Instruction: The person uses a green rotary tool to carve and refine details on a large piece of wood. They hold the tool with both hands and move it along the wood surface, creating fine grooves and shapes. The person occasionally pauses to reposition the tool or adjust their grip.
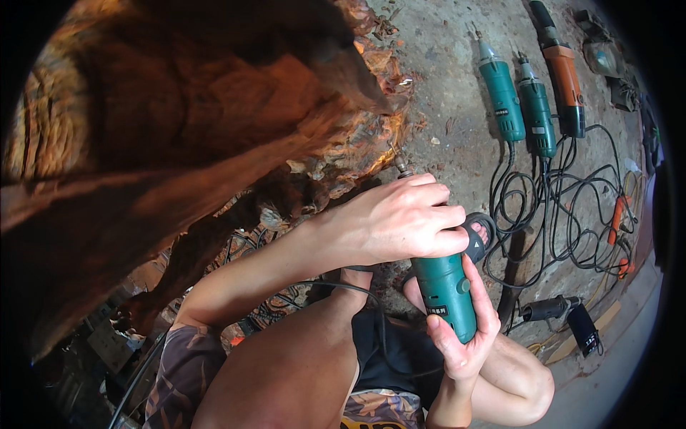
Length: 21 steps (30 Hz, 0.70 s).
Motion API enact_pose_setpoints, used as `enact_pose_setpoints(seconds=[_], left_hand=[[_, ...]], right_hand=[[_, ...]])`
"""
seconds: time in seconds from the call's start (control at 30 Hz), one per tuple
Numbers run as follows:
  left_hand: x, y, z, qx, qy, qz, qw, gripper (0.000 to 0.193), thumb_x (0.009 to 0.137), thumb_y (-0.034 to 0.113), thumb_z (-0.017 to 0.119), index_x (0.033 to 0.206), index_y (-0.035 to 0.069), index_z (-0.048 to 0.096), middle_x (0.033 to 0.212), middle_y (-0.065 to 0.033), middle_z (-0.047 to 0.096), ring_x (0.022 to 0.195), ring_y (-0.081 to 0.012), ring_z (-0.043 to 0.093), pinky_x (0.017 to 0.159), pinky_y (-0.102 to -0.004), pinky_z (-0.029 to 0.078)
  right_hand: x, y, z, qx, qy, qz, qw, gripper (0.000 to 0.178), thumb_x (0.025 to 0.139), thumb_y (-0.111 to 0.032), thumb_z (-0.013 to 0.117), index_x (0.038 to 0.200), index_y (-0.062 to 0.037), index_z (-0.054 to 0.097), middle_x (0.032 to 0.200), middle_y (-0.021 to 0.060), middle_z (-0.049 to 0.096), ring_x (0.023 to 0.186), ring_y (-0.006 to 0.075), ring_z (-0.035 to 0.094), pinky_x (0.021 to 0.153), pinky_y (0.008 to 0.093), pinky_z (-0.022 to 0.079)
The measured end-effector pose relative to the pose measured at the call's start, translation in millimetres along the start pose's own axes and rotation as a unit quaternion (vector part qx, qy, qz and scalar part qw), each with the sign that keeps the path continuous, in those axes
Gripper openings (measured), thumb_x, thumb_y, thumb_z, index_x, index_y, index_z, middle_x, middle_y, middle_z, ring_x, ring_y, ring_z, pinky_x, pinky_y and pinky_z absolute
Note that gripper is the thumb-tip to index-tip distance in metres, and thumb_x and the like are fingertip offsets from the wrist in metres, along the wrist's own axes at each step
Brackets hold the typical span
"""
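Note:
A green electric die grinder [443, 289] is in both my hands, tilted with its metal tip [401, 163] pointing up and away from me. My left hand [400, 218] wraps over the front of its body from above. The rear part rests in my right hand [477, 332], with thumb and fingers closed around the casing. The grinder's tip is at the rough lower edge of a large reddish-brown wood piece [214, 121]; I cannot tell whether it touches. My left fingertips are partly hidden behind the tool.
Two more green grinders [501, 96] [537, 114] and an orange one [564, 79] lie on the concrete floor at the far right. Tangled black cables [532, 207] spread below them. A dark tool [549, 309] lies lower right. My sandalled foot [477, 236] is behind the grinder.

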State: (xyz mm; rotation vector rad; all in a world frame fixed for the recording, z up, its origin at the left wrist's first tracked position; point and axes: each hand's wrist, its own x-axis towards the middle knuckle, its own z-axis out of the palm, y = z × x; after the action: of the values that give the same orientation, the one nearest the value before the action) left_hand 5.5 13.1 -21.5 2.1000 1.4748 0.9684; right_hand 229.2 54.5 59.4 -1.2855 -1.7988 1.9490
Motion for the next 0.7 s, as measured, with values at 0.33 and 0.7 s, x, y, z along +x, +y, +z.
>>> enact_pose_setpoints(seconds=[0.33,0.7], left_hand=[[4,-3,9,0.013,0.047,-0.006,0.999,0.028,0.070,0.016,0.068,0.097,0.011,0.063,0.091,-0.0013,0.056,0.087,-0.0201,0.060,0.080,-0.0336,0.053],[20,9,24,0.042,0.122,-0.016,0.992,0.026,0.072,0.017,0.069,0.097,0.010,0.065,0.090,-0.0015,0.056,0.083,-0.0185,0.060,0.072,-0.0321,0.052]], right_hand=[[11,-4,-9,-0.027,-0.001,-0.018,0.999,0.077,0.074,-0.015,0.080,0.142,0.0131,0.055,0.119,0.0227,0.073,0.105,0.0208,0.070,0.097,0.0325,0.053],[26,-24,-62,-0.108,-0.145,-0.065,0.981,0.083,0.075,-0.012,0.086,0.145,0.0135,0.050,0.127,0.0300,0.068,0.117,0.0354,0.069,0.103,0.0416,0.052]])
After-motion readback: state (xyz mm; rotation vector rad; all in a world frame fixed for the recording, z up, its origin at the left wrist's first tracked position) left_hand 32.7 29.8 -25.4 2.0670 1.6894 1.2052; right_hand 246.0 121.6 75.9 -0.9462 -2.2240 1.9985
